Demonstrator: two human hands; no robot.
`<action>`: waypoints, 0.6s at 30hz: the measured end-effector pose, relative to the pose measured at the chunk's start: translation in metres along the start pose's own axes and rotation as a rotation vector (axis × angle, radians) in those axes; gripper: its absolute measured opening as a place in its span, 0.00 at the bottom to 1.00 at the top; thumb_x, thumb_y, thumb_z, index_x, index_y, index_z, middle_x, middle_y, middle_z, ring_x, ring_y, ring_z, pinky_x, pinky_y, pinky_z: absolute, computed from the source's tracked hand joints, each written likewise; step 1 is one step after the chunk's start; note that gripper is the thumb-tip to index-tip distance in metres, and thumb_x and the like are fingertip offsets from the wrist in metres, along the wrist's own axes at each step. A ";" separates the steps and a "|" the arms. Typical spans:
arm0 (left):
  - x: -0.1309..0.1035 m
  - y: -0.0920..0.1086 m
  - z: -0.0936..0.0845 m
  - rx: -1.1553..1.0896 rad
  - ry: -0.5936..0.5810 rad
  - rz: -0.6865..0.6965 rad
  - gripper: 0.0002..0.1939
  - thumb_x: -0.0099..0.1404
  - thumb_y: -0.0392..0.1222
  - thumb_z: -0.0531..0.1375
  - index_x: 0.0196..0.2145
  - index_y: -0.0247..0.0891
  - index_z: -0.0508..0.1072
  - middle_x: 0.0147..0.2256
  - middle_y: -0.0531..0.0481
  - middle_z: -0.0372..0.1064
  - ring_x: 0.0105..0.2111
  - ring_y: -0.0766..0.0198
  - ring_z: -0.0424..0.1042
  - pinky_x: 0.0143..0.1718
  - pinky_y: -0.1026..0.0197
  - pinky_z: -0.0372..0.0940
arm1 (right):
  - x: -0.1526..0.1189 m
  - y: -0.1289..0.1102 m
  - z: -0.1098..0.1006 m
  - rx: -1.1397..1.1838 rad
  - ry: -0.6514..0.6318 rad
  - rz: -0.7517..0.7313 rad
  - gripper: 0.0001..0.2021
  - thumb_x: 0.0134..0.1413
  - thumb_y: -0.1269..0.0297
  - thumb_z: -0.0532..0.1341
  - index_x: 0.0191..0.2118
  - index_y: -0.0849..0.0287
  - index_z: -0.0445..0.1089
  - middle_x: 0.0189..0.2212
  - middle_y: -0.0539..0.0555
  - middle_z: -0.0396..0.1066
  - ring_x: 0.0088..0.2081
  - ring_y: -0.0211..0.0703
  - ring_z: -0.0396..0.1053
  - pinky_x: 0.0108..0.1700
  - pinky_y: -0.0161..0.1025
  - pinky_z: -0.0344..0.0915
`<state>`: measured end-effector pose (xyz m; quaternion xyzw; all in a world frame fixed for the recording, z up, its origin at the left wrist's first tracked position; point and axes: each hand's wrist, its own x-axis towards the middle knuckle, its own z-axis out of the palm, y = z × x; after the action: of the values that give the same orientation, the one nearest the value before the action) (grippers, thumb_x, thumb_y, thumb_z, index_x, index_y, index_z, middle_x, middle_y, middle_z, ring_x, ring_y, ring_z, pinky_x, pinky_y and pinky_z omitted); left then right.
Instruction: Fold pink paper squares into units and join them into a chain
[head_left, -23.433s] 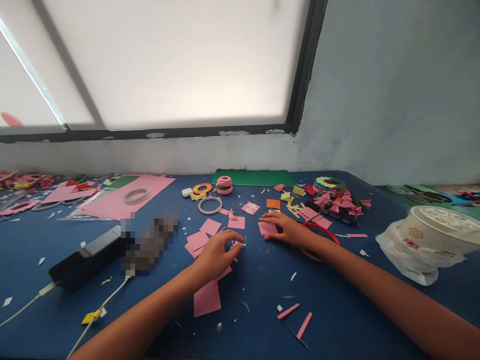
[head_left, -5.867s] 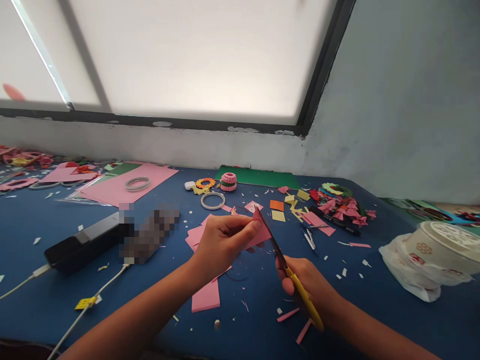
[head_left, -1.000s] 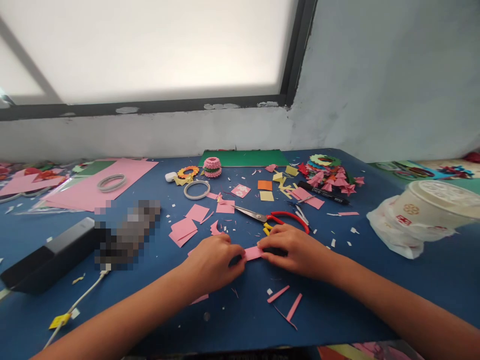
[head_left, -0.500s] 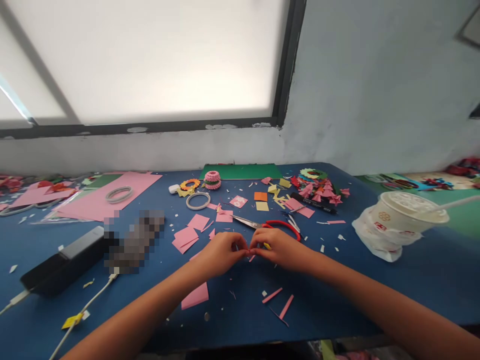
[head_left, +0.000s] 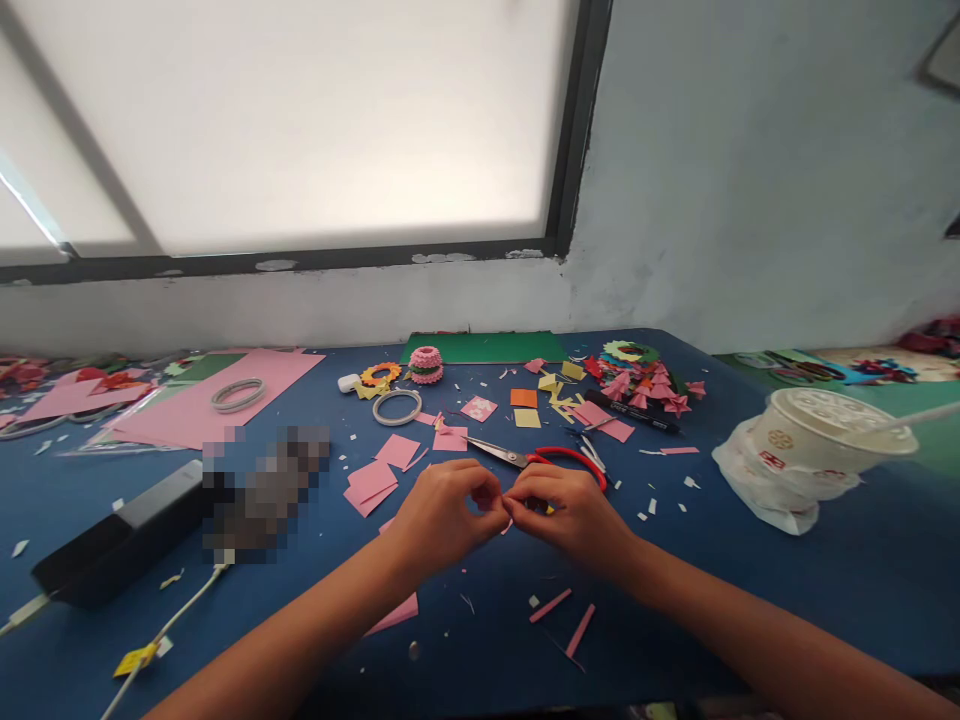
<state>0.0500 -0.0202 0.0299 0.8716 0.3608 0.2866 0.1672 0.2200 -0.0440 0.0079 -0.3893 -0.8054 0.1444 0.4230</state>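
My left hand [head_left: 452,508] and my right hand [head_left: 571,510] meet fingertip to fingertip over the middle of the blue table [head_left: 637,640]. Both are closed in a pinch on a small piece of pink paper [head_left: 507,524], mostly hidden by the fingers. Red-handled scissors [head_left: 517,457] lie just beyond my right hand, blades pointing left. Pink paper squares [head_left: 371,480] are spread left of my left hand. Two narrow pink strips [head_left: 551,605] rest nearer the table's front, below my right hand.
Tape rolls [head_left: 397,407], a black marker [head_left: 634,411], folded pink stars [head_left: 652,385] and a pink ring stack [head_left: 426,365] lie farther back. A lidded cup [head_left: 806,450] stands right. At left are a black case [head_left: 120,530], a cable and large pink sheets [head_left: 195,410].
My fingertips remain together, with the right hand's fingers bent slightly differently. The whole view has shifted a little; nothing on the table has clearly been moved.
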 end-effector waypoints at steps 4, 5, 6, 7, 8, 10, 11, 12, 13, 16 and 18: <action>0.000 0.002 -0.007 0.030 0.020 0.045 0.03 0.52 0.32 0.59 0.23 0.36 0.71 0.23 0.53 0.68 0.25 0.67 0.66 0.27 0.66 0.60 | 0.001 -0.002 -0.002 0.008 0.041 -0.043 0.09 0.56 0.66 0.57 0.28 0.60 0.72 0.24 0.52 0.70 0.27 0.37 0.67 0.29 0.33 0.64; 0.001 0.001 -0.009 0.050 0.036 0.058 0.03 0.52 0.33 0.59 0.23 0.36 0.71 0.23 0.53 0.68 0.25 0.67 0.66 0.27 0.65 0.60 | 0.000 -0.002 -0.003 0.003 0.054 -0.042 0.09 0.56 0.65 0.57 0.28 0.59 0.72 0.24 0.52 0.70 0.26 0.37 0.67 0.29 0.33 0.64; 0.002 -0.001 -0.012 0.080 0.058 0.065 0.03 0.52 0.33 0.58 0.22 0.36 0.70 0.23 0.54 0.67 0.24 0.67 0.65 0.27 0.65 0.60 | -0.001 -0.002 -0.004 0.000 0.067 -0.034 0.09 0.56 0.65 0.57 0.28 0.59 0.72 0.25 0.52 0.71 0.26 0.37 0.67 0.29 0.33 0.65; 0.002 -0.004 -0.015 0.110 0.089 0.065 0.03 0.51 0.32 0.58 0.21 0.36 0.70 0.22 0.54 0.67 0.24 0.68 0.65 0.27 0.65 0.59 | -0.001 -0.002 -0.005 0.000 0.078 -0.021 0.09 0.55 0.65 0.57 0.27 0.59 0.72 0.25 0.52 0.71 0.26 0.37 0.68 0.29 0.33 0.65; 0.003 -0.007 -0.019 0.144 0.127 0.056 0.04 0.51 0.32 0.58 0.21 0.36 0.69 0.22 0.54 0.67 0.23 0.68 0.64 0.26 0.65 0.59 | -0.002 -0.002 -0.007 0.002 0.089 -0.006 0.09 0.55 0.66 0.57 0.27 0.59 0.72 0.25 0.52 0.71 0.26 0.37 0.68 0.28 0.33 0.65; 0.005 -0.013 -0.024 0.142 0.178 0.032 0.05 0.51 0.31 0.57 0.20 0.35 0.68 0.21 0.55 0.66 0.22 0.70 0.63 0.25 0.66 0.58 | -0.002 -0.001 -0.009 0.004 0.105 0.019 0.08 0.55 0.67 0.57 0.27 0.59 0.71 0.26 0.52 0.70 0.28 0.38 0.69 0.30 0.33 0.66; 0.005 -0.014 -0.025 0.122 0.180 0.032 0.05 0.51 0.31 0.57 0.20 0.35 0.68 0.21 0.55 0.66 0.21 0.70 0.62 0.25 0.66 0.58 | -0.002 -0.001 -0.010 -0.001 0.109 0.026 0.08 0.54 0.67 0.57 0.27 0.59 0.70 0.27 0.52 0.70 0.30 0.39 0.69 0.31 0.34 0.67; 0.005 -0.014 -0.025 0.100 0.171 0.036 0.05 0.52 0.31 0.57 0.21 0.35 0.69 0.21 0.55 0.66 0.22 0.70 0.63 0.25 0.66 0.58 | -0.001 -0.001 -0.010 -0.013 0.115 0.030 0.06 0.54 0.68 0.57 0.29 0.59 0.70 0.28 0.52 0.70 0.31 0.39 0.69 0.33 0.34 0.67; 0.004 -0.013 -0.023 0.077 0.154 0.043 0.04 0.52 0.31 0.57 0.21 0.35 0.69 0.22 0.55 0.67 0.22 0.70 0.63 0.25 0.66 0.59 | -0.001 -0.001 -0.010 -0.031 0.124 0.032 0.05 0.54 0.67 0.58 0.31 0.59 0.70 0.30 0.53 0.70 0.32 0.40 0.69 0.35 0.35 0.67; 0.000 -0.006 -0.013 0.027 0.081 0.077 0.03 0.52 0.32 0.58 0.24 0.35 0.71 0.23 0.53 0.67 0.24 0.68 0.65 0.27 0.66 0.60 | 0.000 0.000 -0.008 -0.062 0.129 0.001 0.05 0.53 0.65 0.60 0.35 0.59 0.70 0.32 0.54 0.70 0.34 0.41 0.69 0.37 0.37 0.67; -0.003 0.000 -0.006 0.015 0.053 0.098 0.03 0.53 0.33 0.58 0.24 0.35 0.71 0.23 0.53 0.67 0.24 0.68 0.65 0.26 0.66 0.60 | 0.000 0.000 -0.006 -0.040 0.089 -0.025 0.05 0.54 0.64 0.59 0.32 0.59 0.70 0.29 0.53 0.71 0.32 0.40 0.69 0.35 0.36 0.67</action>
<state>0.0444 -0.0218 0.0329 0.8817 0.3240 0.3146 0.1365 0.2248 -0.0452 0.0116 -0.3939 -0.7932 0.1054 0.4524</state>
